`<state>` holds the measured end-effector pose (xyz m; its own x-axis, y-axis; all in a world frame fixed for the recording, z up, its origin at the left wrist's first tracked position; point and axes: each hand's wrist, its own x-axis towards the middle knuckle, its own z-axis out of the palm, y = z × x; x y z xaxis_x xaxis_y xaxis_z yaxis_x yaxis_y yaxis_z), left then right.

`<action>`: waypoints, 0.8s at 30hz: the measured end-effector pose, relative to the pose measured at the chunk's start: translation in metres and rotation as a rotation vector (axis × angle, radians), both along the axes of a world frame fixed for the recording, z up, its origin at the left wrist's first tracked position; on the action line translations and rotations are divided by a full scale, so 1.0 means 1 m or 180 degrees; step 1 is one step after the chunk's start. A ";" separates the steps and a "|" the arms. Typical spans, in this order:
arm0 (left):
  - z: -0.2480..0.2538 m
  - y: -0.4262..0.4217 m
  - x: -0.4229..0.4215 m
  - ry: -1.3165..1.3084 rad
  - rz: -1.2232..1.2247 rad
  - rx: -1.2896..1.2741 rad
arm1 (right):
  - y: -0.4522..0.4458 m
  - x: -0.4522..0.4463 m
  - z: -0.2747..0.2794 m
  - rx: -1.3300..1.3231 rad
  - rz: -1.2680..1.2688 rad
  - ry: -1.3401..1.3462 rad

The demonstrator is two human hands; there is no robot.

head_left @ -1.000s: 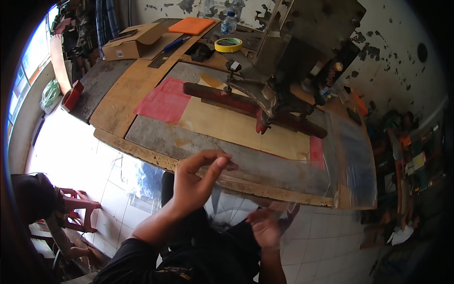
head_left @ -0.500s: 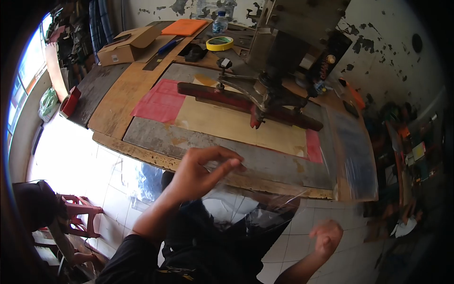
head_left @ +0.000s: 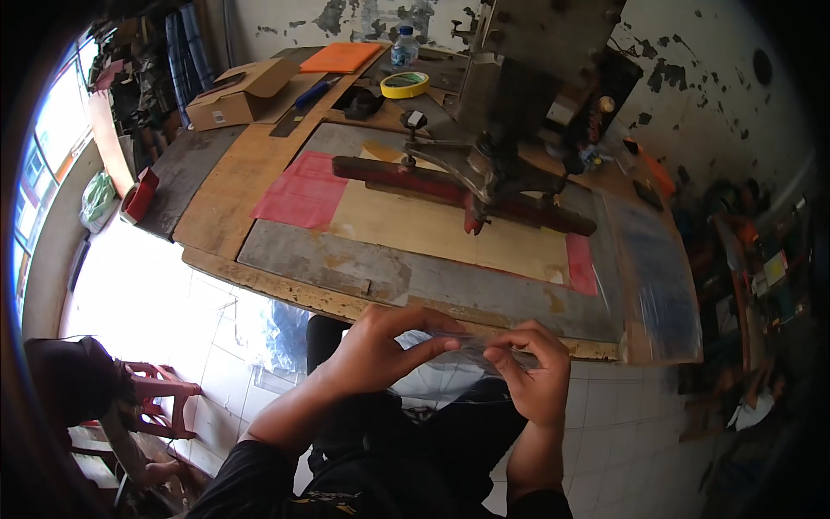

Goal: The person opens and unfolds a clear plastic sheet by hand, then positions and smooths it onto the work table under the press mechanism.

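Note:
A clear plastic sheet or bag [head_left: 441,376] hangs in front of my lap, just short of the worktable's front edge. My left hand [head_left: 380,348] pinches its upper edge between thumb and fingers. Close by on the right, my right hand [head_left: 533,363] has its fingers closed on the same plastic. Beyond my hands is a press with a dark red bar [head_left: 415,186] across its head. Under the bar lies a cream-yellow sheet [head_left: 441,229], with a pink-red piece [head_left: 298,190] at its left end and another [head_left: 581,264] at its right.
On the table stand an open cardboard box [head_left: 229,104], a roll of yellow tape [head_left: 405,84], a water bottle [head_left: 404,48] and an orange sheet [head_left: 343,57]. Plastic sheets [head_left: 661,285] lie at the right edge. A person [head_left: 69,381] sits low at left near a red stool [head_left: 160,394].
My right hand has come up and left from low on the right to meet the plastic beside my left hand. My left hand has lowered slightly. The view has shifted a little.

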<state>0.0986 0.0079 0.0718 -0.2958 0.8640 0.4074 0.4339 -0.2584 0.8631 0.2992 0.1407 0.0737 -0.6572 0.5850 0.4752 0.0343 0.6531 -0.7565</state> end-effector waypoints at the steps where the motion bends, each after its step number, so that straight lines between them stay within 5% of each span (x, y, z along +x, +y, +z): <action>1: -0.003 0.000 0.000 0.0095 -0.0007 -0.0066 | 0.000 0.001 0.000 -0.0174 0.0064 -0.0022; 24: -0.021 0.018 0.019 -0.0066 0.0086 0.0312 | 0.004 -0.006 0.012 -0.0244 0.0116 0.0393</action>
<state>0.1179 0.0261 0.0512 -0.3278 0.8118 0.4832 0.4242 -0.3305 0.8431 0.2931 0.1449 0.0858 -0.6180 0.5996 0.5086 -0.0848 0.5923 -0.8013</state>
